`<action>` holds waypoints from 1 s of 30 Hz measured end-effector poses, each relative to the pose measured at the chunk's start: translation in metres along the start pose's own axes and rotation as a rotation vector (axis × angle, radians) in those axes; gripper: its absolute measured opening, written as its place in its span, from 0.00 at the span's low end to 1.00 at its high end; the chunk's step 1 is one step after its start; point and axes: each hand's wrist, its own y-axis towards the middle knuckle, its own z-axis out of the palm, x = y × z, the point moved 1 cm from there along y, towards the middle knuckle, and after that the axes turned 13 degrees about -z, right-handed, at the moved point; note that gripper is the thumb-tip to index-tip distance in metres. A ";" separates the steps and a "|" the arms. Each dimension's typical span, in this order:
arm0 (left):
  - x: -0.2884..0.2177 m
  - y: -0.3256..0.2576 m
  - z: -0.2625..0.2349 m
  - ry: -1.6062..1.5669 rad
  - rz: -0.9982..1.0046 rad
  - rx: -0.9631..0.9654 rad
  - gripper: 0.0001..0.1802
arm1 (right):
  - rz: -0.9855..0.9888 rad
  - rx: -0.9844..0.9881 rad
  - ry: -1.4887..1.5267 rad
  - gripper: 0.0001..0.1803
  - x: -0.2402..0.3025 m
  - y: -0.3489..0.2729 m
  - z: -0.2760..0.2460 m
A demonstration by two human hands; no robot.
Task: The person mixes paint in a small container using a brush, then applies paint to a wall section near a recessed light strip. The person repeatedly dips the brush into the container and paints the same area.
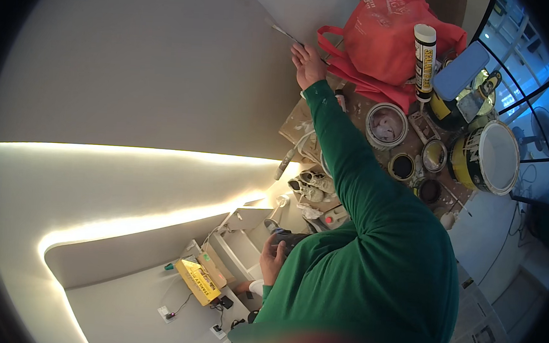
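My right hand (308, 67) reaches up and away at the end of a green sleeve. Its fingers are closed around a slim tool with a pale, narrow tip (284, 32), too small to tell a brush from a blade. That tip is close to the grey wall surface (168, 58), and whether it touches cannot be told. Low and close to my body, my left hand (271, 263) is wrapped round a dark, rounded object (289, 241) with a shiny metal end. My sleeve hides part of this object, so its kind is unclear.
A red bag (383, 40), sealant tube (423, 67), open paint can (387, 125), white-lined bucket (499, 157) and several smaller tins crowd the right side. Below the lit recess (146, 220) lie a yellow box (197, 281) and cables. Shoes (311, 186) sit beside my arm.
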 end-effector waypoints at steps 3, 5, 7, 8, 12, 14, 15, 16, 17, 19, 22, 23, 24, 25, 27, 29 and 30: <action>-0.004 0.000 0.002 0.004 -0.009 -0.001 0.25 | 0.006 0.009 0.048 0.16 0.003 -0.001 0.002; -0.007 -0.001 0.002 0.000 -0.013 0.002 0.25 | 0.010 0.028 0.082 0.16 0.003 0.001 0.008; -0.010 -0.002 0.003 -0.013 -0.017 0.010 0.25 | 0.002 0.058 0.083 0.15 0.002 0.004 0.014; -0.011 -0.002 0.003 -0.008 -0.028 0.008 0.25 | 0.000 0.063 0.077 0.15 0.001 0.005 0.017; -0.011 0.000 0.002 -0.009 -0.020 0.021 0.26 | -0.003 0.055 0.064 0.14 -0.002 0.008 0.018; -0.008 0.002 0.001 0.020 -0.007 0.009 0.26 | -0.009 0.019 0.033 0.13 -0.002 0.007 0.013; -0.007 0.004 0.001 -0.018 0.000 0.023 0.26 | -0.007 0.018 0.042 0.13 -0.002 0.006 0.011; -0.006 0.005 0.002 -0.046 0.002 0.031 0.26 | -0.001 -0.002 0.039 0.12 -0.001 0.004 0.008; -0.004 0.006 0.002 -0.055 -0.022 0.034 0.27 | 0.010 -0.049 0.022 0.12 0.000 0.003 0.005; -0.003 0.008 0.002 -0.054 0.003 0.037 0.27 | 0.005 0.003 0.078 0.12 0.001 0.002 0.005; -0.004 0.009 0.001 -0.004 0.012 0.026 0.27 | 0.003 0.045 0.096 0.13 0.000 0.004 0.012; -0.005 0.010 0.000 0.014 0.019 0.021 0.27 | 0.002 0.055 0.090 0.14 -0.001 0.006 0.015; -0.006 0.010 0.000 0.025 0.017 0.019 0.27 | -0.002 0.059 0.089 0.14 -0.003 0.007 0.018; -0.006 0.010 -0.001 0.035 0.016 0.017 0.27 | -0.004 0.056 0.083 0.14 -0.004 0.009 0.020; -0.005 0.010 -0.002 0.042 0.016 0.013 0.27 | -0.007 0.049 0.062 0.14 -0.006 0.010 0.019; -0.004 0.012 -0.002 0.033 0.020 0.008 0.27 | -0.004 0.029 0.021 0.14 -0.006 0.010 0.012; -0.003 0.012 -0.002 0.029 0.020 0.008 0.27 | 0.001 0.018 0.033 0.14 -0.006 0.009 0.008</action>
